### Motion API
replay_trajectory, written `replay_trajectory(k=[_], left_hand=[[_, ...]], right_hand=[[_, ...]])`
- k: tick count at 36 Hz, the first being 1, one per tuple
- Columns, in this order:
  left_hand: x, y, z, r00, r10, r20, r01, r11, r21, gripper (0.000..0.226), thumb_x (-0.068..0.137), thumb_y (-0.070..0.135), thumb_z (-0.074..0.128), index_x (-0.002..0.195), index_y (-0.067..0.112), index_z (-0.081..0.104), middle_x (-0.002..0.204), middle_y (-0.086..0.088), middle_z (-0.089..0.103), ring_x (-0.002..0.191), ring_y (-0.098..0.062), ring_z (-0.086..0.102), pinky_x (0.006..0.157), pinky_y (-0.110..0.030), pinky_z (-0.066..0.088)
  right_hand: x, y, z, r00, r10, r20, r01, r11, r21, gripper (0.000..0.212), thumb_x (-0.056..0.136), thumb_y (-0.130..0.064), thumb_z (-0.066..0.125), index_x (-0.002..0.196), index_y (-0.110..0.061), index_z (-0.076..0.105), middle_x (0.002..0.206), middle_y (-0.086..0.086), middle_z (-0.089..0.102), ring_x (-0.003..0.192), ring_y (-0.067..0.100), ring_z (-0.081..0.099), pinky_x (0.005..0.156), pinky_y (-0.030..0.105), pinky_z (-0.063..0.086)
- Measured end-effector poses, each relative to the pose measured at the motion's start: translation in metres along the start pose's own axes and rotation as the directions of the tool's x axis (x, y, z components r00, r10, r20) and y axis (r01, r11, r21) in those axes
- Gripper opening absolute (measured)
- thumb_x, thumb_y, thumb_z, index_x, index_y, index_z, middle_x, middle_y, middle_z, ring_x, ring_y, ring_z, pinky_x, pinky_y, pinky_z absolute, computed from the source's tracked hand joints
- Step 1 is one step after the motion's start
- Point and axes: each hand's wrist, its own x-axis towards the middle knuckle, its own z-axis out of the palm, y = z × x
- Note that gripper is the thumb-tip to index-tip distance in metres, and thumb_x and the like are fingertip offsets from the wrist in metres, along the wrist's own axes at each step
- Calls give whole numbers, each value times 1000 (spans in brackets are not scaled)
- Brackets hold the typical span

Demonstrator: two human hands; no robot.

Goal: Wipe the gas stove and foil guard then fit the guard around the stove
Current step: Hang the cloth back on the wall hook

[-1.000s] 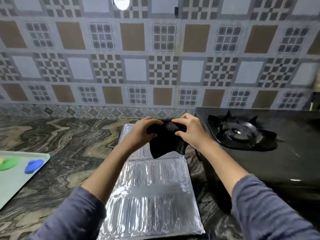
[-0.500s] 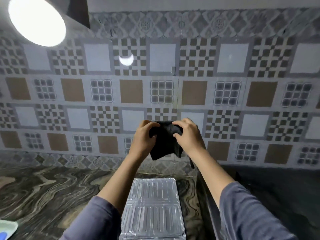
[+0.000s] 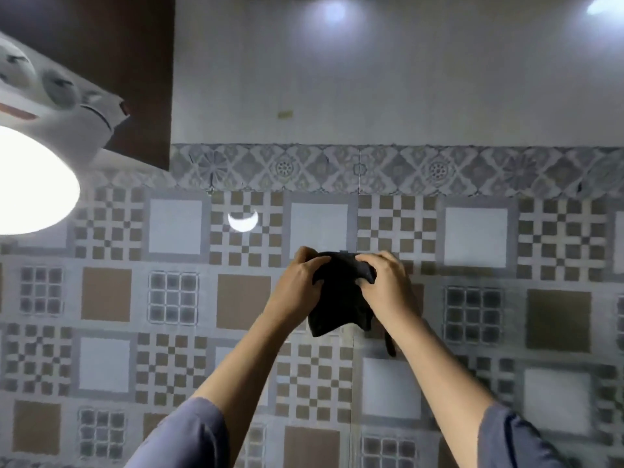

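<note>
A black cloth (image 3: 337,298) hangs bunched between both hands, held up in front of the tiled wall. My left hand (image 3: 297,285) grips its upper left edge and my right hand (image 3: 388,288) grips its upper right edge. A thin strip of the cloth dangles below my right wrist. The gas stove and the foil guard are out of the frame, which points upward at the wall.
A patterned tile wall (image 3: 175,298) fills the view, with a plain pale wall (image 3: 405,79) above it. A bright round lamp (image 3: 30,184) glares at the left edge under a dark cabinet (image 3: 135,62).
The view has tilted steadily upward, so the counter, the foil guard and the stove have dropped out of sight. Both hands have risen with the cloth held between them.
</note>
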Motion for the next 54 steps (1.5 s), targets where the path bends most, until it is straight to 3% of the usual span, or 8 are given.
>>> replay_trajectory(k=[7, 10, 17, 28, 32, 36, 44, 54], left_hand=[[28, -25, 24, 999, 31, -38, -26, 991, 133, 41, 93, 7, 44, 134, 11, 47, 126, -9, 45, 108, -26, 53, 91, -33, 50], [25, -40, 39, 999, 36, -38, -28, 981, 190, 40, 93, 6, 44, 133, 10, 48, 123, -11, 48, 107, -27, 53, 89, -33, 50], [21, -52, 58, 989, 122, -85, -97, 963, 252, 42, 86, -3, 50, 127, 2, 52, 120, -19, 53, 102, -36, 55, 84, -45, 54], [36, -57, 62, 949, 282, -143, -203, 890, 408, 47, 82, 21, 36, 120, 3, 57, 127, -13, 56, 118, -25, 42, 93, -38, 49], [26, -65, 71, 943, 321, -90, -249, 857, 451, 52, 79, 21, 35, 125, 6, 55, 126, -8, 60, 114, -23, 57, 95, -33, 49], [11, -68, 82, 954, 271, -129, -218, 921, 323, 50, 84, 13, 36, 133, 6, 46, 132, -10, 54, 117, -23, 51, 98, -32, 46], [-5, -62, 92, 987, 37, -158, -77, 965, -252, 48, 87, 8, 59, 133, 9, 46, 131, -6, 48, 119, -17, 48, 103, -26, 42], [-4, -57, 93, 988, -4, -154, -44, 951, -307, 47, 85, 4, 60, 131, 6, 49, 127, -7, 50, 115, -18, 50, 101, -28, 45]], right_hand=[[30, 27, 38, 998, -55, -2, 55, 998, -32, 38, 78, -1, 69, 115, -3, 63, 114, 14, 53, 103, 26, 53, 84, 18, 35], [24, 43, 53, 997, -71, -13, 71, 997, -40, 34, 77, -10, 72, 110, -2, 65, 125, 13, 44, 114, 24, 45, 95, 24, 36], [21, 50, 62, 979, -194, -56, 192, 980, -54, 20, 76, 2, 70, 96, 7, 68, 91, 15, 54, 78, 20, 49, 76, 32, 51], [23, 51, 62, 942, -294, -159, 263, 945, -193, 28, 72, 4, 72, 97, -9, 73, 84, 7, 66, 74, 29, 59, 55, 33, 53], [15, 61, 69, 943, -282, -178, 252, 952, -172, 26, 74, 0, 71, 99, -8, 72, 84, 6, 65, 76, 28, 58, 62, 30, 50], [12, 65, 76, 957, -235, -170, 221, 970, -97, 25, 79, -3, 67, 104, -7, 70, 89, 8, 64, 82, 30, 58, 69, 32, 50], [7, 63, 75, 994, -90, -67, 94, 994, 61, 33, 88, -12, 59, 121, -8, 61, 111, 12, 60, 101, 27, 57, 84, 21, 39], [3, 64, 77, 997, -63, -54, 67, 995, 76, 34, 87, -10, 60, 122, -10, 60, 112, 9, 59, 103, 26, 56, 86, 22, 42]])
